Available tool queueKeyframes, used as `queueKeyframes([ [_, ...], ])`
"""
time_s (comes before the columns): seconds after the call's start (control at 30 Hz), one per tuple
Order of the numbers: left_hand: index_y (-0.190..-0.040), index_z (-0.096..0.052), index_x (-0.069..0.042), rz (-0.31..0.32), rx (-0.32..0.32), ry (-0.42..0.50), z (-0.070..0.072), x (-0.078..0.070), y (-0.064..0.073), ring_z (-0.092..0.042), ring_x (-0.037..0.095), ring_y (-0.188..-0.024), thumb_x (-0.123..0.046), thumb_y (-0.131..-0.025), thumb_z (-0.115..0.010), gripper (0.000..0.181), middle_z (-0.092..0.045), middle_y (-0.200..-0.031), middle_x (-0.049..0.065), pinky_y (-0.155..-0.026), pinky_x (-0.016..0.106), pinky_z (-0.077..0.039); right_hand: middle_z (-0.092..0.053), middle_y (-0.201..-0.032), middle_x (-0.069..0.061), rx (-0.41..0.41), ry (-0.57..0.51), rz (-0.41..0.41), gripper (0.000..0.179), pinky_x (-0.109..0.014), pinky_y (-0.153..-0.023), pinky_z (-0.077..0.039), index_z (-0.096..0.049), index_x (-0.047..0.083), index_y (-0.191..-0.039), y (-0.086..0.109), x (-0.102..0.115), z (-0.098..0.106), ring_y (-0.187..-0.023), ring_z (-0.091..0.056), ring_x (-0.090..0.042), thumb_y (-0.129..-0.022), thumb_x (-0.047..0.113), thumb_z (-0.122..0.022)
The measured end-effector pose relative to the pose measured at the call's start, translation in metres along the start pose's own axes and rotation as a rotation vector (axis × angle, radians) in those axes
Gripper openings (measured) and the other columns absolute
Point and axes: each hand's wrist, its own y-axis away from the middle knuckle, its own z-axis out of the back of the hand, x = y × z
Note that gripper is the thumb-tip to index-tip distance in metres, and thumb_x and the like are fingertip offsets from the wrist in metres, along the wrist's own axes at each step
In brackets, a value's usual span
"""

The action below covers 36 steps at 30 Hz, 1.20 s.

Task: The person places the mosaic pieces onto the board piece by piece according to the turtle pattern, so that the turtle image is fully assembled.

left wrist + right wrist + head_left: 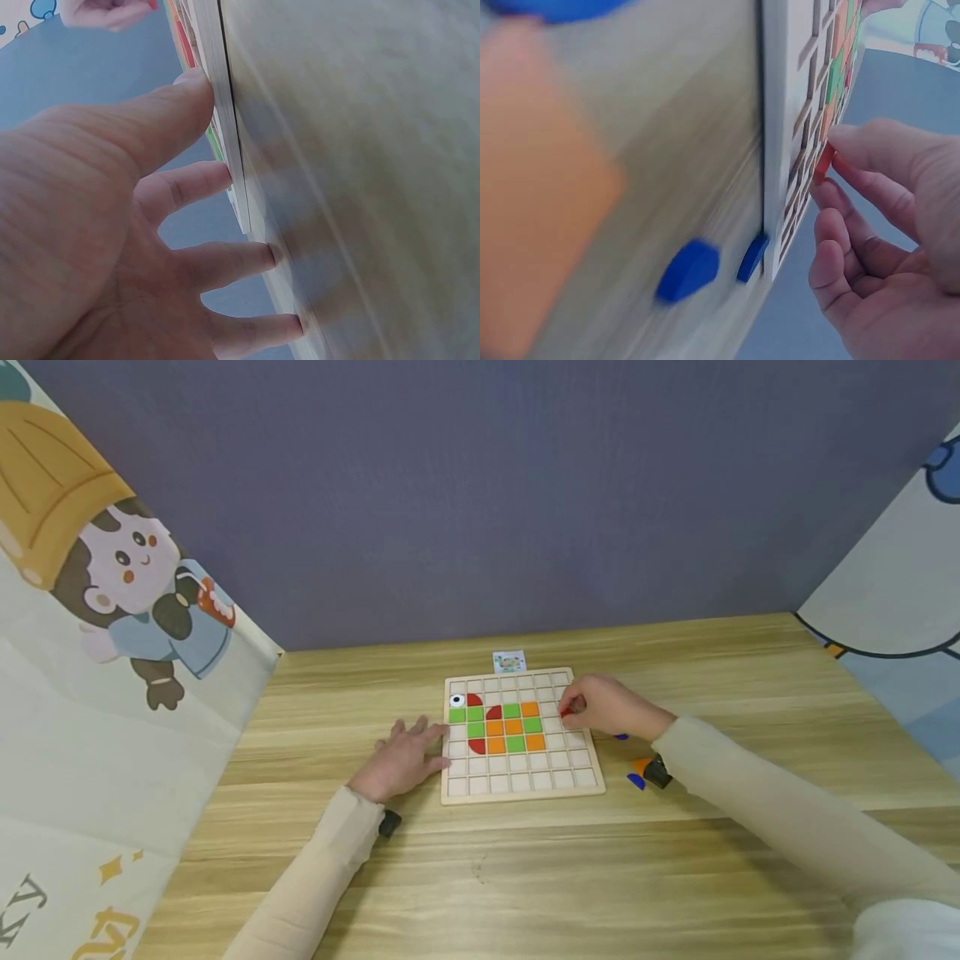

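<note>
A wooden grid board lies on the table, with green, orange and red tiles and a white eye tile set in its cells. My right hand is over the board's right side and pinches a small red tile between thumb and fingertips. At the board's left edge rests my left hand, fingers spread. In the left wrist view its thumb and index fingertip touch the board's side, while the other fingers reach past the edge.
Behind the board lies a small picture card. To its right, near my right wrist, are blue pieces and an orange piece, partly covered by the wrist camera. A dark partition stands at the table's back.
</note>
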Motion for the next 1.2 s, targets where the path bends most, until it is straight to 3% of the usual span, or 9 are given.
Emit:
queueKeyframes([
  [0.2, -0.144, -0.04, -0.021, -0.003, -0.001, 0.009, 0.001, -0.002, 0.0, -0.019, 0.057, -0.13, -0.043, -0.091, -0.058, 0.06, -0.022, -0.151, 0.021, -0.093, 0.075, -0.022, -0.065, -0.089, 0.004, 0.003, -0.019, 0.013, 0.009, -0.032, -0.07, -0.049, -0.072, 0.012, -0.092, -0.018, 0.005, -0.005, -0.076, -0.055, -0.013, -0.083, 0.011, -0.072],
  [0.5, -0.144, -0.04, -0.02, -0.006, -0.006, 0.005, 0.0, -0.002, 0.0, -0.019, 0.057, -0.13, -0.044, -0.091, -0.058, 0.061, -0.023, -0.151, 0.022, -0.093, 0.075, -0.022, -0.065, -0.09, 0.004, -0.013, -0.043, -0.01, 0.007, -0.032, -0.073, -0.052, -0.073, 0.012, -0.092, -0.026, 0.005, -0.01, -0.081, -0.059, -0.013, -0.085, 0.011, -0.071],
  [0.9, -0.144, -0.04, -0.021, 0.001, -0.005, 0.008, -0.001, 0.0, 0.001, -0.019, 0.057, -0.13, -0.044, -0.091, -0.058, 0.061, -0.022, -0.151, 0.021, -0.092, 0.075, -0.022, -0.063, -0.101, -0.006, -0.002, -0.048, 0.012, 0.015, -0.033, -0.073, -0.052, -0.072, 0.005, -0.101, -0.027, 0.007, -0.011, -0.089, -0.059, -0.02, -0.089, 0.002, -0.064],
  [1.2, -0.145, -0.04, -0.021, 0.001, 0.0, 0.016, -0.001, 0.001, 0.001, -0.018, 0.057, -0.13, -0.044, -0.091, -0.058, 0.061, -0.021, -0.151, 0.021, -0.093, 0.075, -0.021, -0.063, -0.098, -0.003, -0.03, -0.013, 0.013, 0.014, -0.033, -0.071, -0.051, -0.072, 0.007, -0.101, -0.022, 0.001, -0.008, -0.084, -0.058, -0.018, -0.09, 0.007, -0.065],
])
